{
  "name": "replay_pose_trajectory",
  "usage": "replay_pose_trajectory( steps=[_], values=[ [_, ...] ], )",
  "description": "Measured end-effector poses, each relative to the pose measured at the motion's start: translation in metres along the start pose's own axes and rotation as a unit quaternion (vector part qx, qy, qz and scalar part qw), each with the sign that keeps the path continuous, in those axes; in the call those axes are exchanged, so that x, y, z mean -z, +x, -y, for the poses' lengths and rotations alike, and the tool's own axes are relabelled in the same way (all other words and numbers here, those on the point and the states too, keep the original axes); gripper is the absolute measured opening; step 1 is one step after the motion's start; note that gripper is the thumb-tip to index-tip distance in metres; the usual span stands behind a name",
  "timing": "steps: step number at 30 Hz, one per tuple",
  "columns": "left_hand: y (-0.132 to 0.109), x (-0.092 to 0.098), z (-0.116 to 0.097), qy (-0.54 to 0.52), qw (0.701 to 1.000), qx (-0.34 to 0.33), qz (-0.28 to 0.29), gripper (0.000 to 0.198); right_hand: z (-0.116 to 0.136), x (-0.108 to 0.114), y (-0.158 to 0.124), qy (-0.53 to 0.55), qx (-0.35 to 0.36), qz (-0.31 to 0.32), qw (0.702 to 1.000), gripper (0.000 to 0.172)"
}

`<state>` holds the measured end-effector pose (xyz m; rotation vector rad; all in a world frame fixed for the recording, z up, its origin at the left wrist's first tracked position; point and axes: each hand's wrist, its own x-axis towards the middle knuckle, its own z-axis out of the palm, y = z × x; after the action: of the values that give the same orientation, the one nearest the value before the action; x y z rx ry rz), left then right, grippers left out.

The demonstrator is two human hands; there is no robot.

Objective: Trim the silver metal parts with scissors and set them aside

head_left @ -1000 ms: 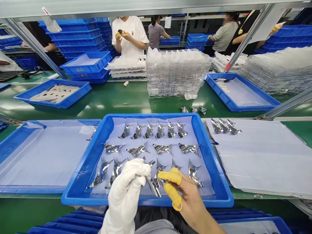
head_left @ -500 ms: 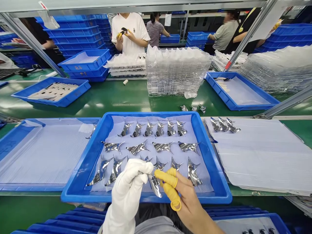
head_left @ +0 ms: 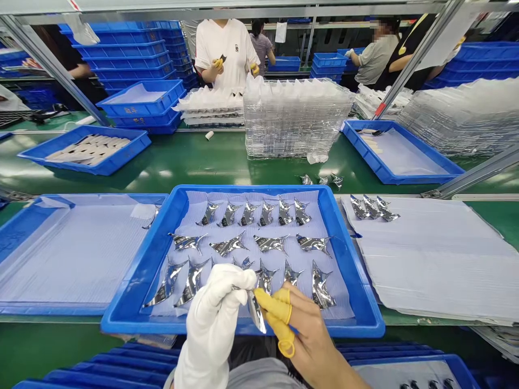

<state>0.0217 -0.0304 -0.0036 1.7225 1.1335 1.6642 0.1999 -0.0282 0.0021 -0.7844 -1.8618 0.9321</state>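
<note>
My left hand [head_left: 214, 319] wears a white glove and pinches one end of a shiny curved chrome piece [head_left: 256, 313], tilted downward above the front rim of the blue tray [head_left: 133, 302]. My right hand [head_left: 298, 324], with yellow finger cots on its fingers, closes against the piece's right side; the fingertips partly cover it. Beneath and beyond both hands, several similar pointed chrome pieces [head_left: 271, 244] lie in three rows on the tray's white liner. The gloved hand hides some of the front row.
To the left is another lined blue tray [head_left: 73, 254]. White sheets [head_left: 438, 259] at right carry three chrome pieces [head_left: 371, 208]. Behind stand stacked clear plastic trays [head_left: 295, 119] and a blue tray [head_left: 401, 154]. A co-worker [head_left: 227, 54] is across the bench; a metal post [head_left: 417, 59] slants at right.
My right hand has shifted slightly left, its fingers now against the chrome piece. My left hand stays nearly still. Across the bench, the co-worker's hands have moved apart.
</note>
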Motion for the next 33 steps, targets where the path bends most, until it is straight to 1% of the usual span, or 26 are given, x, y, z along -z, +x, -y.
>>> replay_pose_trajectory(
  steps=[3,5,7,11,14,17,20,24,30,33],
  values=[
    [-0.001,-0.001,0.002,0.003,1.000,-0.004,-0.004,0.019,0.000,-0.002,-0.001,-0.004,-0.003,-0.004,1.000,0.052],
    [-0.002,-0.002,0.003,0.004,1.000,-0.007,-0.006,0.020,0.000,-0.003,-0.001,0.001,-0.007,-0.018,1.000,0.050],
    [-0.004,-0.003,0.004,0.005,1.000,-0.008,-0.008,0.022,0.000,-0.005,-0.001,0.018,-0.020,-0.035,0.999,0.045],
    [-0.006,-0.005,0.004,0.007,1.000,0.003,-0.025,0.027,-0.001,-0.010,-0.001,0.089,-0.054,-0.058,0.993,0.034],
    [-0.004,-0.003,0.002,0.006,1.000,0.015,-0.023,0.026,-0.001,-0.010,0.001,0.116,-0.066,-0.053,0.990,0.030],
    [-0.001,-0.001,-0.001,0.006,1.000,0.015,-0.019,0.026,0.001,-0.005,0.004,0.097,-0.048,-0.023,0.994,0.027],
    [0.000,0.000,-0.002,0.008,1.000,0.007,-0.011,0.025,0.002,-0.001,0.005,0.058,-0.024,-0.007,0.998,0.029],
    [-0.002,0.001,0.000,0.012,1.000,-0.010,-0.007,0.028,0.001,0.000,0.003,0.016,0.000,-0.009,1.000,0.032],
    [-0.005,-0.002,0.001,0.003,1.000,-0.005,-0.005,0.024,0.002,-0.004,0.003,0.012,-0.009,-0.011,1.000,0.034],
    [-0.007,-0.004,0.002,0.000,1.000,-0.002,-0.011,0.024,0.002,-0.004,0.003,0.005,-0.009,-0.025,1.000,0.033]
  ],
)
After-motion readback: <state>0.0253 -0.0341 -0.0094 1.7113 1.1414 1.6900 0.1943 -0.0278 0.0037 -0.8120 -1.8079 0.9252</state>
